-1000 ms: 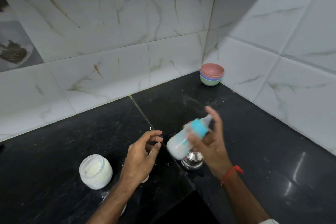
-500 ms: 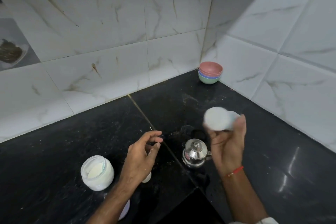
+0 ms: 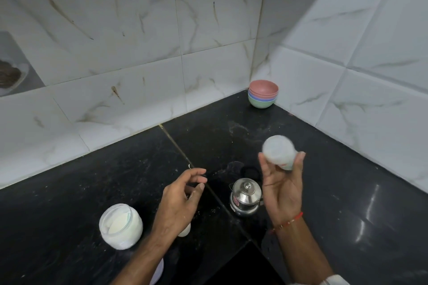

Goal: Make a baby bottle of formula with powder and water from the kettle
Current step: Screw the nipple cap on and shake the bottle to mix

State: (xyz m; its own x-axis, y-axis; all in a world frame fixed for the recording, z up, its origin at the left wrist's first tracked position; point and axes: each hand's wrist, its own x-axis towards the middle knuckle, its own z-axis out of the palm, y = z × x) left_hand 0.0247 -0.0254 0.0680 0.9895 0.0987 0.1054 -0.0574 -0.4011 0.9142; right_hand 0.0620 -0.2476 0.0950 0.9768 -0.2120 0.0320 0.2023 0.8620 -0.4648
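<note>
While the right hand [image 3: 281,183] holds the baby bottle [image 3: 279,152] raised above the black countertop [image 3: 347,192], fingers and thumb are curled around its lower part, and its round milky base points up and towards the camera. The bottle looks blurred, and its top is hidden behind the hand — a grip that, in my judgement, suits shaking powder and water together. If so, the filling is likely done and mixing is the step in hand.

The left hand [image 3: 183,196] hovers just left of centre, fingers loosely bent and holding nothing, perhaps ready to steady the bottle. Below and between the hands stands a small steel kettle [image 3: 246,196] with its lid on, close under the right wrist. Nearer the left forearm sits an open jar of white powder [image 3: 121,225].

A stack of coloured bowls [image 3: 263,93] sits far back in the tiled corner, well apart from the hands. Open counter lies to the right of the bottle — room for a wide swing. The kettle is the nearest thing a low stroke could knock, and the counter's front edge runs close beneath both forearms.
</note>
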